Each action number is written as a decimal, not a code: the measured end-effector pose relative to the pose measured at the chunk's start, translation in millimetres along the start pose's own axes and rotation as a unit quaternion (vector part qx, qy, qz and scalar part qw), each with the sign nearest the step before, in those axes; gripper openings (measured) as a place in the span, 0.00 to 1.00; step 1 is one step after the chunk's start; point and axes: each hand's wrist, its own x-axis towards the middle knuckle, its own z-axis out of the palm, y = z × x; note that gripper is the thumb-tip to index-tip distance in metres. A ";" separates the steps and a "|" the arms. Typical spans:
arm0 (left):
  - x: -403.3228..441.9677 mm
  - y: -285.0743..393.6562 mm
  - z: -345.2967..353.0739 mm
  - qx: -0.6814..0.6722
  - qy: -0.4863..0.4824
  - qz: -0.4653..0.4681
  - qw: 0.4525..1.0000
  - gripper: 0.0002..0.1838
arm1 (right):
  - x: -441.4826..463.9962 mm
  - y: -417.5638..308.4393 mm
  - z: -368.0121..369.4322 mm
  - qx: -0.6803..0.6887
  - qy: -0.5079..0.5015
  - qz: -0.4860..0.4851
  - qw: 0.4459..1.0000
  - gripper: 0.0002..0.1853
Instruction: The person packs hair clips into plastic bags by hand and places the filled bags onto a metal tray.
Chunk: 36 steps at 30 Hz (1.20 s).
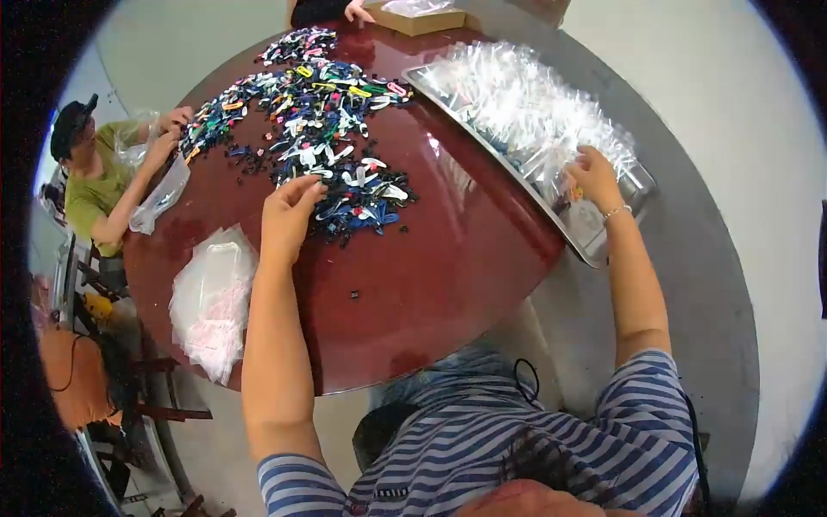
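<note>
My left hand (291, 209) is at the near edge of a heap of small hair clips (332, 121), thumb and forefinger drawn together. Whatever lies between those fingertips is too small to make out. The clips are black, white and blue with some yellow and red ones. Over a metal tray (508, 168) on the right, my right hand (596, 179) has its fingers apart. It is among a mound of clear plastic packets (534, 95) that fills most of the tray. A flat clear packet (586, 220) lies just below that hand, with something orange near its top.
A stack of flat plastic bags (215, 297) lies on the round red table (413, 319) left of my forearm. Across on the left, a person (108, 172) handles clips beside a plastic bag (162, 196). Another person's hand (357, 10) is near a cardboard box (418, 21).
</note>
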 end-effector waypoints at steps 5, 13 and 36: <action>4.6 -7.8 -6.7 0.096 0.030 0.071 0.992 0.15 | -20.6 -82.7 -16.9 -0.035 0.065 -0.136 0.988 0.18; -9.5 5.1 -1.2 0.234 0.078 0.164 0.955 0.12 | -68.7 -224.1 62.0 0.079 -0.144 -0.379 0.911 0.18; -71.1 18.6 -38.4 0.759 0.046 -0.066 0.647 0.08 | -57.7 -270.5 175.2 0.101 -0.171 -0.497 0.845 0.19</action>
